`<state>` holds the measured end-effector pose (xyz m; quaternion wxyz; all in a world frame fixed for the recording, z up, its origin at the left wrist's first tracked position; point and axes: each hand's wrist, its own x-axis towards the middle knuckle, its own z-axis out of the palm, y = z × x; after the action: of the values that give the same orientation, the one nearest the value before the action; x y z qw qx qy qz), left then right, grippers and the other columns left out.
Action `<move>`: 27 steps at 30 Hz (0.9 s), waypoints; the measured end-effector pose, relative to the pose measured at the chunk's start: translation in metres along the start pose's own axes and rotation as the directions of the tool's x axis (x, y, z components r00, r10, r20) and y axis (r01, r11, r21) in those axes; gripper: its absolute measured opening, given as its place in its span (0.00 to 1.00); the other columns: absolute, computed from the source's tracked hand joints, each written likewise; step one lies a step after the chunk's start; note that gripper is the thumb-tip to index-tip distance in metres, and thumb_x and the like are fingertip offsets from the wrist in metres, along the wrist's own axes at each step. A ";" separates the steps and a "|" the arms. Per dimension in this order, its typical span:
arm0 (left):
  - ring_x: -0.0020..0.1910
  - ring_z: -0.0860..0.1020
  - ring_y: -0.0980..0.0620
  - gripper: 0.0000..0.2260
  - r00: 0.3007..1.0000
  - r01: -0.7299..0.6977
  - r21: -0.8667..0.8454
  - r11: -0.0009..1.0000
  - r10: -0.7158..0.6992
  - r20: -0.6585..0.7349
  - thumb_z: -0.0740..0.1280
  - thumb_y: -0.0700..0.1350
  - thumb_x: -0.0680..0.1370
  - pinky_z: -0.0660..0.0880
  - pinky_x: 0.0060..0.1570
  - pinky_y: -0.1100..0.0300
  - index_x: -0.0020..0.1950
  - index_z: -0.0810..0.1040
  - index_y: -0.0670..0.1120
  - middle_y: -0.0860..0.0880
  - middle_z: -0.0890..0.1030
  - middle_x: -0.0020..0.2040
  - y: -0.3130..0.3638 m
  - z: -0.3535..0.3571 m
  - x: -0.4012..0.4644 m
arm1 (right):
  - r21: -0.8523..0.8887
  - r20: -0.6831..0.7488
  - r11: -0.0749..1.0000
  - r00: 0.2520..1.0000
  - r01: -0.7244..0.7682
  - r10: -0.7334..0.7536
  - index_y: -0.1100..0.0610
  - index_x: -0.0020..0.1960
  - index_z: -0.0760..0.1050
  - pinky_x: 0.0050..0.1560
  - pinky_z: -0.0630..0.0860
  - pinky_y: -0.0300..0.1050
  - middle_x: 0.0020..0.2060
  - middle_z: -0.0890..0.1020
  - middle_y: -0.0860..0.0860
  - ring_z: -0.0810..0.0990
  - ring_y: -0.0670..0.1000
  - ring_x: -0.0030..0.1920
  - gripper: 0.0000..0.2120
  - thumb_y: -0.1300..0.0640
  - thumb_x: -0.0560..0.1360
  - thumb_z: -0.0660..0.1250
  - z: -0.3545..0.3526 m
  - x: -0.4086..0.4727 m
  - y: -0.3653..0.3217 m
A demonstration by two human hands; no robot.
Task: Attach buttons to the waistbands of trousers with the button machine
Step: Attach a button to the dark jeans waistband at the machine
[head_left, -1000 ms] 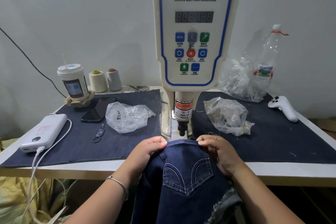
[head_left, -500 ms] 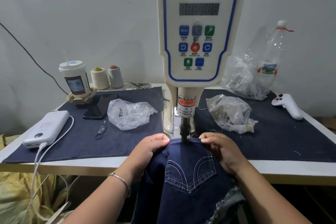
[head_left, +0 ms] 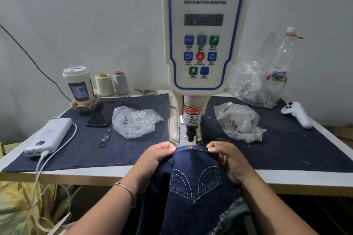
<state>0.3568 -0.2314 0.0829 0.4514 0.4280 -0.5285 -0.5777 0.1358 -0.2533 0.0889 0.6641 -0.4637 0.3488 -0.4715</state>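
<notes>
A white servo button machine [head_left: 205, 34] stands at the middle of the table, its black punch head [head_left: 191, 135] raised just above the cloth. Dark blue denim trousers [head_left: 193, 183] hang over the table's front edge, back pocket facing me. A small reddish button [head_left: 190, 146] sits on the waistband right below the punch. My left hand [head_left: 158, 155] pinches the waistband to the left of the button. My right hand [head_left: 227, 158] pinches it to the right.
Two clear plastic bags [head_left: 133, 121] [head_left: 238, 122] lie either side of the machine on dark cloth mats [head_left: 86, 149]. On the left: a power bank [head_left: 49, 133] with cable, a phone [head_left: 104, 113], a cup [head_left: 79, 86], thread spools [head_left: 112, 84]. On the right: a bottle [head_left: 282, 57], a white controller [head_left: 297, 114].
The punch came down onto the waistband half a second ago and has risen again. A button now shows on the waistband. Both hands stayed on the cloth.
</notes>
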 end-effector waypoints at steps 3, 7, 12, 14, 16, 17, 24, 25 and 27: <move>0.32 0.69 0.56 0.14 1.000 0.006 0.061 0.998 -0.006 -0.003 0.62 0.40 0.80 0.68 0.32 0.67 0.34 0.73 0.48 0.50 0.72 0.32 0.003 0.002 -0.002 | 0.009 -0.017 1.000 1.000 0.002 -0.001 0.59 0.30 0.77 0.27 0.70 0.34 0.25 0.74 0.51 0.73 0.46 0.26 0.07 0.67 0.64 0.64 0.004 -0.002 -0.001; 0.31 0.65 0.56 0.13 0.999 -0.019 0.187 0.982 0.012 0.036 0.66 0.46 0.76 0.63 0.32 0.64 0.32 0.70 0.51 0.52 0.68 0.31 0.018 0.010 -0.016 | -0.019 -0.043 0.999 0.998 0.041 -0.042 0.61 0.31 0.77 0.33 0.71 0.40 0.29 0.75 0.55 0.73 0.52 0.32 0.15 0.73 0.69 0.57 0.008 -0.015 -0.006; 0.34 0.66 0.54 0.10 0.962 -0.147 0.268 0.952 0.075 0.261 0.67 0.50 0.75 0.63 0.36 0.63 0.36 0.72 0.50 0.51 0.68 0.34 0.053 0.019 -0.054 | -0.168 0.144 0.980 0.986 0.104 -0.080 0.64 0.36 0.77 0.23 0.63 0.36 0.46 0.83 0.61 0.73 0.48 0.28 0.07 0.66 0.68 0.61 0.001 -0.054 -0.026; 0.34 0.66 0.56 0.09 0.944 -0.196 0.293 0.936 0.098 0.315 0.65 0.46 0.77 0.64 0.35 0.65 0.36 0.73 0.50 0.52 0.69 0.34 0.069 0.026 -0.070 | -0.336 0.193 0.942 0.979 0.001 0.068 0.64 0.46 0.79 0.22 0.62 0.34 0.48 0.84 0.57 0.72 0.45 0.28 0.10 0.69 0.74 0.59 0.003 -0.062 -0.032; 0.33 0.67 0.58 0.08 0.925 -0.233 0.323 0.917 0.106 0.365 0.64 0.44 0.78 0.65 0.34 0.68 0.38 0.73 0.47 0.55 0.70 0.33 0.081 0.035 -0.084 | -0.488 0.259 0.868 0.934 -0.093 0.246 0.59 0.55 0.80 0.32 0.73 0.37 0.50 0.84 0.53 0.79 0.46 0.36 0.10 0.63 0.77 0.63 0.012 -0.070 -0.037; 0.33 0.68 0.59 0.08 0.916 -0.254 0.347 0.903 0.108 0.387 0.64 0.43 0.78 0.65 0.35 0.68 0.39 0.73 0.46 0.57 0.71 0.33 0.086 0.040 -0.090 | -0.536 0.290 0.837 0.905 -0.115 0.311 0.57 0.58 0.79 0.46 0.78 0.41 0.53 0.83 0.53 0.82 0.49 0.45 0.12 0.57 0.77 0.66 0.017 -0.074 -0.039; 0.36 0.71 0.60 0.07 0.865 -0.389 0.507 0.769 0.116 0.487 0.67 0.42 0.78 0.67 0.40 0.68 0.41 0.77 0.52 0.58 0.74 0.36 0.099 0.059 -0.129 | -0.714 0.327 0.658 0.716 -0.241 0.617 0.60 0.69 0.70 0.46 0.70 0.44 0.53 0.74 0.57 0.71 0.52 0.47 0.32 0.38 0.74 0.62 0.042 -0.097 -0.043; 0.36 0.71 0.61 0.09 0.863 -0.400 0.529 0.748 0.114 0.492 0.68 0.42 0.78 0.67 0.40 0.68 0.41 0.77 0.55 0.58 0.75 0.36 0.099 0.060 -0.133 | -0.743 0.324 0.622 0.680 -0.247 0.658 0.59 0.68 0.70 0.49 0.71 0.46 0.54 0.75 0.58 0.71 0.53 0.49 0.32 0.38 0.73 0.63 0.043 -0.100 -0.040; 0.36 0.72 0.61 0.11 0.872 -0.409 0.587 0.698 0.109 0.477 0.68 0.42 0.79 0.68 0.40 0.67 0.41 0.77 0.56 0.59 0.75 0.36 0.098 0.059 -0.139 | -0.745 0.352 0.617 0.636 -0.254 0.687 0.62 0.63 0.75 0.57 0.71 0.54 0.57 0.78 0.62 0.74 0.58 0.53 0.25 0.47 0.72 0.67 0.044 -0.107 -0.038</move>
<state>0.3378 -0.0862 0.1875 0.2243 0.3507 -0.8383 -0.3520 0.1303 -0.1436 0.1416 0.6459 -0.6666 0.3677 0.0566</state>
